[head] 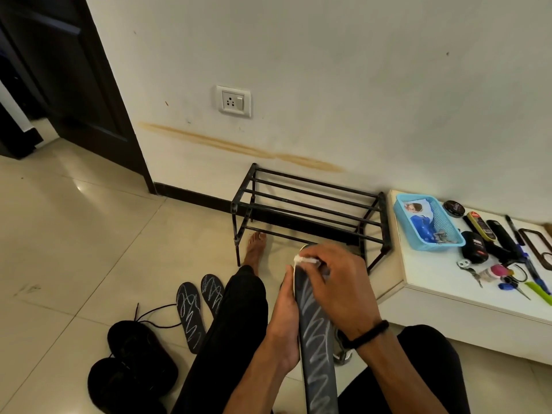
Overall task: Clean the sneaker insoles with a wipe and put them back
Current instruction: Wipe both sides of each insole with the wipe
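Left hand: my left hand [282, 321] cups the left edge of the dark grey foam insole with white zigzag print [316, 339], fingers curled round its rim, forearm rising from the bottom of the view.
Right hand: my right hand [337, 282] bends down at the wrist over the insole's far end, its grip pinched on a small crumpled white wipe [304, 260] pressed to the toe; a black band sits on that wrist.
Held insole: upright and tilted away from me, between my knees.
Other insoles: I see 2 matching dark zigzag insoles [198, 306] flat on the beige tiled floor [74, 234], just left of my left leg.
Sneakers: 2 black lace-up sneakers [131, 369] lie near them, lower left.
Surroundings: a black metal shoe rack [307, 204] stands against the wall; a low white worktop [433, 273] at right carries a blue plastic basket [427, 225] and small items.
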